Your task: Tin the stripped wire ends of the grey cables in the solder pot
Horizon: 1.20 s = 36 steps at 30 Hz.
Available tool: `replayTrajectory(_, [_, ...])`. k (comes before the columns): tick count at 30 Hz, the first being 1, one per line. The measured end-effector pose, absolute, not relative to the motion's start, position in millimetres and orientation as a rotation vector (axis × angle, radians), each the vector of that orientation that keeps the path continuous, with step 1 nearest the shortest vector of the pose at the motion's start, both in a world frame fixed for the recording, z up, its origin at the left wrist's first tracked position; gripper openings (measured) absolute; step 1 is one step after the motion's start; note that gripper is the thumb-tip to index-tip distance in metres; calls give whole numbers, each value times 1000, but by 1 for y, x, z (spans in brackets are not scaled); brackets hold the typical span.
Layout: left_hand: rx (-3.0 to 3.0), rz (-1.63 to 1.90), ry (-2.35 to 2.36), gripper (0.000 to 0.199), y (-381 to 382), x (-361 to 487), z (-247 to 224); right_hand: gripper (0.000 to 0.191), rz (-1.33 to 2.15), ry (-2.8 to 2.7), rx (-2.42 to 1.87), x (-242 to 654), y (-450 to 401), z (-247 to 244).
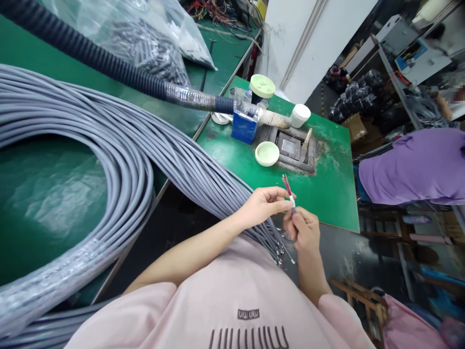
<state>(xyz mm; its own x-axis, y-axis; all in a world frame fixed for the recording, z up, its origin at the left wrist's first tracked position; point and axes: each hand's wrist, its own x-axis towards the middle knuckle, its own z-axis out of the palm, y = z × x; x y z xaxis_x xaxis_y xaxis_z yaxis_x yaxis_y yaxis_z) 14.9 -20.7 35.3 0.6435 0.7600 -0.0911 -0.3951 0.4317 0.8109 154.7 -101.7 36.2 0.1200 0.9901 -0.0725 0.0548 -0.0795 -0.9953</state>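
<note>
Near the front edge of the green table, both hands are at the end of one grey cable (293, 209). Thin red and dark wires (286, 184) fan out of its tip, above a short white sleeve (291, 199). My left hand (267, 203) pinches the white part between thumb and fingers. Just below it, my right hand (303, 227) is closed around the grey cable. A thick bundle of grey cables (203, 179) runs in from the left, and its loose ends (279, 249) hang beneath my hands.
A solder pot (290, 145) is set into the green table (327, 208). Around it stand a shallow pale dish (267, 153), a white tub (300, 115) and a blue box (244, 127). A black corrugated hose (109, 58) crosses above. A person in purple (414, 167) is at the right.
</note>
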Motion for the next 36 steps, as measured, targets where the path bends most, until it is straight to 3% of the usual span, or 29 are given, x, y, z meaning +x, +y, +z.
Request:
replayTrajectory(5, [701, 843, 517, 25, -13, 19, 32, 32, 1275, -999, -1248, 160, -96, 26])
replayTrajectory(15, [617, 916, 531, 23, -12, 20, 30, 29, 1159, -1130, -1369, 158, -101, 28])
replayTrajectory(23, [728, 980, 610, 23, -11, 29, 39, 22, 684, -1278, -1567, 160, -107, 38])
replayTrajectory(31, [768, 986, 618, 21, -9, 44, 44, 27, 832, -1058, -1428, 160, -101, 27])
replayTrajectory(36, [1220, 994, 701, 21, -18, 39, 30, 29, 466, -990, -1436, 193, -78, 42])
